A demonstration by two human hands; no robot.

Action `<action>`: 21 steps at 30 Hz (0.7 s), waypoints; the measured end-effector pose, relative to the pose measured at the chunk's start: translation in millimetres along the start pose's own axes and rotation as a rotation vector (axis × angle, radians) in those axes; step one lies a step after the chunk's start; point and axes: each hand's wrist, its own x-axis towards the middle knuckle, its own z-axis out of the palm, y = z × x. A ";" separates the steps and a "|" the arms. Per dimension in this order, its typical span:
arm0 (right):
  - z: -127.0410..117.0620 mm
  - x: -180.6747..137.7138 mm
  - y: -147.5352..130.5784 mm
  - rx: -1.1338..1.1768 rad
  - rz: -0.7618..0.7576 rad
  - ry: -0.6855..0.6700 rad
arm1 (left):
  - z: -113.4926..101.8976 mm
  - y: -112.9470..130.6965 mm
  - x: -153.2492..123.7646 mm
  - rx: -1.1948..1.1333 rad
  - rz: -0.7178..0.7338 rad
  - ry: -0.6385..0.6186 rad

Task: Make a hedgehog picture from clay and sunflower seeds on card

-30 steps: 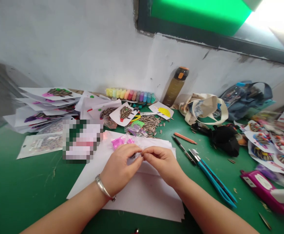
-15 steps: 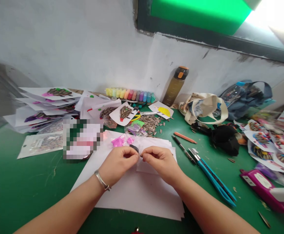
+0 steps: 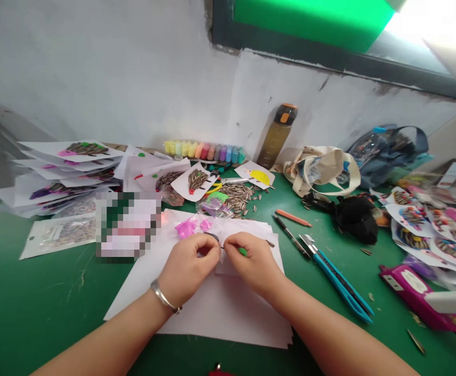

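Observation:
My left hand (image 3: 191, 263), with a silver bracelet at the wrist, is closed in a pinch on a lump of black clay (image 3: 213, 237), mostly hidden by the fingers. Almost touching it, my right hand (image 3: 253, 261) pinches a tiny dark bit at its fingertips. A green spot (image 3: 243, 251) shows by the curled fingers of that hand; I cannot tell whether it is held or lies behind. Both hands hover over white paper sheets (image 3: 228, 318). Just beyond the left hand lies bright pink clay (image 3: 186, 227) in clear wrapping.
Sunflower seeds (image 3: 240, 197) are heaped behind the paper. To the right lie an orange pencil (image 3: 294, 218), a black pen (image 3: 290, 236), a blue cutter (image 3: 339, 282) and a magenta glue gun (image 3: 416, 295). Seed-decorated cards (image 3: 82, 151) are piled left. A bottle (image 3: 278, 137) leans against the wall.
The fingertips have drawn slightly apart, with a dark bit showing between them. The green spot now shows by the right hand. The whole view has shifted a little.

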 end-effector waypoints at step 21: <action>0.2 0.8 -1.0 0.204 0.114 -0.051 | 15.5 -10.9 -14.8 0.355 0.627 0.201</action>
